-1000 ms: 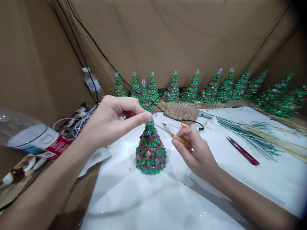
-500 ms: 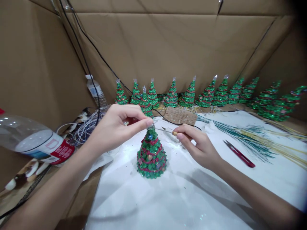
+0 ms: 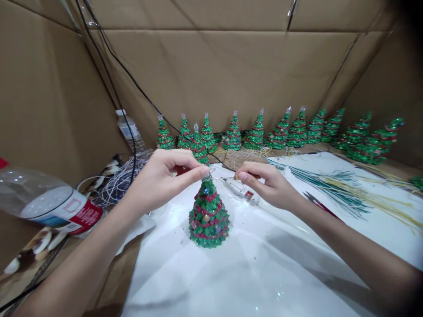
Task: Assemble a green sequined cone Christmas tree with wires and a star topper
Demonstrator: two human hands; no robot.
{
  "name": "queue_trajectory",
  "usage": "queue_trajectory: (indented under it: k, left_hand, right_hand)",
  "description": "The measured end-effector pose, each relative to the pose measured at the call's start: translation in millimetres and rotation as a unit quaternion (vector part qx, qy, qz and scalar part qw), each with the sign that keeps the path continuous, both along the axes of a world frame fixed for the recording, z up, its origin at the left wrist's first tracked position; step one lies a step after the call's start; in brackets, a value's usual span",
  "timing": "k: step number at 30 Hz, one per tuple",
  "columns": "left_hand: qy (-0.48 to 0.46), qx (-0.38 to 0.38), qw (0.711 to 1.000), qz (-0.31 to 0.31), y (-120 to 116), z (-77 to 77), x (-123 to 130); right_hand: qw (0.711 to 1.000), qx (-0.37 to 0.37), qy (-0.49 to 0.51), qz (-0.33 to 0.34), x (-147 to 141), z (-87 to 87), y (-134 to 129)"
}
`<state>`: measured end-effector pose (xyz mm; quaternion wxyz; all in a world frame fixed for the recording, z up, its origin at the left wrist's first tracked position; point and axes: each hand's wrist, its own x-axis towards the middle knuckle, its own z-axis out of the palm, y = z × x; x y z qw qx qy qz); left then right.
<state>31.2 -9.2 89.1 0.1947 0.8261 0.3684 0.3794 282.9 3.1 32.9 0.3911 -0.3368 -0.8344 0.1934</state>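
A small green beaded Christmas tree (image 3: 209,218) with red garlands stands upright on a white work surface (image 3: 185,281). At its tip, the thumb and index finger of my left hand (image 3: 170,176) pinch the clear topper (image 3: 207,175). My right hand (image 3: 269,185) is closed in a pinch on a thin, pale, straight piece (image 3: 224,178), with a small yellowish bit at the fingertips. That piece reaches across to the tree's tip; whether it is wire, thread or a needle I cannot tell. Behind it lies a white pointed tool (image 3: 239,189) with a red part.
Several finished-looking trees (image 3: 233,132) line the cardboard back wall. Green and yellow wires (image 3: 333,189) and red-handled snips (image 3: 320,204) lie at right, partly behind my forearm. A large bottle (image 3: 49,200), a small bottle (image 3: 128,130) and tangled white wire (image 3: 115,180) are at left.
My right hand has shifted slightly left and up, uncovering more of the white tool. My left hand keeps its pinch at the tree's tip. The camera view has turned slightly.
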Motion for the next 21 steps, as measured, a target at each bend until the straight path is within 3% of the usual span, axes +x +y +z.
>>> queue_trajectory:
  k: [5, 13, 21]
  left_hand:
    - [-0.001, 0.0, 1.0, 0.0, -0.2, 0.2, 0.6]
    - [-0.008, -0.005, 1.0, -0.002, -0.8, 0.6, 0.7]
    - [-0.01, -0.009, 1.0, -0.003, -0.4, 0.6, 0.4]
  right_hand:
    - [0.998, -0.051, 0.032, 0.022, 1.6, 1.7, 0.0]
    - [0.998, 0.035, -0.035, 0.025, 3.0, 13.4, 10.0]
    - [0.996, -0.006, -0.032, 0.078, 5.4, 29.6, 17.8]
